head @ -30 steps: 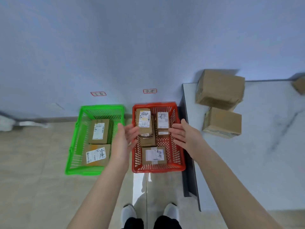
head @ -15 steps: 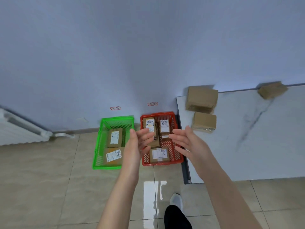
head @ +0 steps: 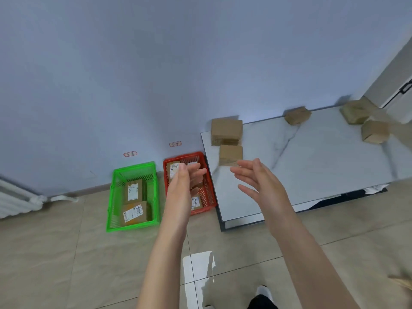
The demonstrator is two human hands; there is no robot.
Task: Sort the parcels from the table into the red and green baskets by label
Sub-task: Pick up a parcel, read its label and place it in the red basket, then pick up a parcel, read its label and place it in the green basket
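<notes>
Currently: sort partway done.

Sorted:
- Green basket (head: 110,197), on the floor against the wall, holds two parcels. The far parcel (head: 133,191) and the near parcel (head: 134,212) lie flat with their white labels up.
- Red basket (head: 210,186) stands just right of the green one, beside the table end. Two labelled parcels show in it, one at the far left corner (head: 174,169) and one at the near edge (head: 196,202). The left hand hides the middle, so I cannot tell the full count.

Outstanding: five parcels on the table (head: 312,163).
- Large box (head: 227,130) at the corner nearest the baskets.
- Smaller box (head: 230,155) right in front of the large one.
- Lone box (head: 297,115) at the far edge.
- Paired boxes (head: 356,112) and (head: 375,131), close together at the far right end.

Appearance: plain brown cardboard cartons. None of the five shows a label, so which basket each goes to cannot be judged. Each likely needs turning over.

Hands:
- Left hand (head: 185,181) is in front of the red basket.
- Right hand (head: 258,179) is over the table's near corner, just short of the smaller box.
- Both are empty, with fingers loosely spread and palms facing each other.
</notes>
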